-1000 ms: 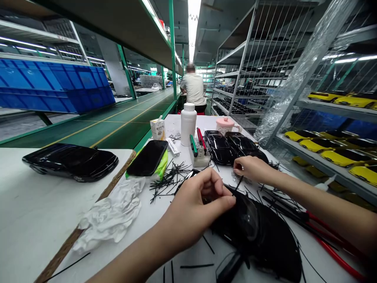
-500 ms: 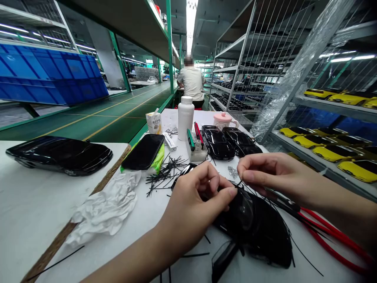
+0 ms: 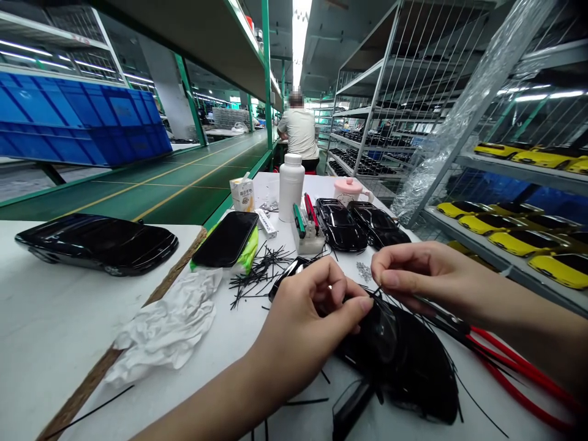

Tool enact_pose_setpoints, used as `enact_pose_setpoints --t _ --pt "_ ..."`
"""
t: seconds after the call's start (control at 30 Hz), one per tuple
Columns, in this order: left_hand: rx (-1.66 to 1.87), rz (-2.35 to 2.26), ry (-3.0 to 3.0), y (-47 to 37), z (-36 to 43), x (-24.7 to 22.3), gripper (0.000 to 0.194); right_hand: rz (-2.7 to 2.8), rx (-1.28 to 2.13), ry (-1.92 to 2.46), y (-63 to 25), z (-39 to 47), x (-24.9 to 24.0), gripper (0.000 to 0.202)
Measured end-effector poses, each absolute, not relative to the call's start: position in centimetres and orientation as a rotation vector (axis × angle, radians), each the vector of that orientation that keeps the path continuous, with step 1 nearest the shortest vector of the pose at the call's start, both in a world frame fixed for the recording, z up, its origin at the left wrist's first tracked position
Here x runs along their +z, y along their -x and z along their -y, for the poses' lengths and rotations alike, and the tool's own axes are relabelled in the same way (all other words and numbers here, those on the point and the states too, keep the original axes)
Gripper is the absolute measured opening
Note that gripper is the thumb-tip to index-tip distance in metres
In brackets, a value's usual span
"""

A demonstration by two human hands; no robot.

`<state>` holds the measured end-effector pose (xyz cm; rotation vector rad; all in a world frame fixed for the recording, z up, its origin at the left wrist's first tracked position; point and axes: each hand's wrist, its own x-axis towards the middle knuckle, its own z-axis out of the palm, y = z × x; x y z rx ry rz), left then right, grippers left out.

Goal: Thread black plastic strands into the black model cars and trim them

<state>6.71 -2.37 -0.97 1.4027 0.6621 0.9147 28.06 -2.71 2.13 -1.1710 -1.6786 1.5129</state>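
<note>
A glossy black model car (image 3: 418,361) lies on the white table beneath my hands, its near side partly raised by an open door-like panel (image 3: 351,407). My left hand (image 3: 312,312) is closed at the car's upper edge, thumb against index finger; what sits in that pinch is hidden. Close beside it, my right hand (image 3: 413,269) pinches a thin black strip between thumb and forefinger, just above the car. Part of another dark glossy piece (image 3: 289,272) shows behind my left hand. Loose black strips (image 3: 261,269) are heaped beyond it, and small silvery bits (image 3: 364,271) lie by my right fingertips.
Red-handled pliers (image 3: 500,355) rest under my right forearm. A phone (image 3: 225,239), crumpled white paper (image 3: 169,324), a white bottle (image 3: 291,187), a pen holder (image 3: 309,245) and two black cars (image 3: 342,223) surround the work. Another black car (image 3: 96,245) stands left. A person (image 3: 298,135) sits ahead.
Both hands keep almost the same pose over the model car. The whole view has shifted very slightly.
</note>
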Motion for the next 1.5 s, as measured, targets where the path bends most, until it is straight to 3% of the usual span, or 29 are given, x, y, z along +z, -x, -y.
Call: enact_pose_setpoints --t 0.4,1.1,1.5 --pt "0.916 -0.666 -1.401 -6.6 2.3 -0.9 0.037 1.598 1.656 1.059 -28.0 2.4 1.4 0.030" --pt "0.913 -0.677 -1.386 -6.7 2.2 -1.0 0.037 1.642 1.690 1.043 -28.0 2.1 0.5 0.035" --pt "0.927 -0.678 -1.350 -6.7 2.2 -1.1 0.039 1.690 1.462 1.124 -27.4 2.7 0.5 0.034"
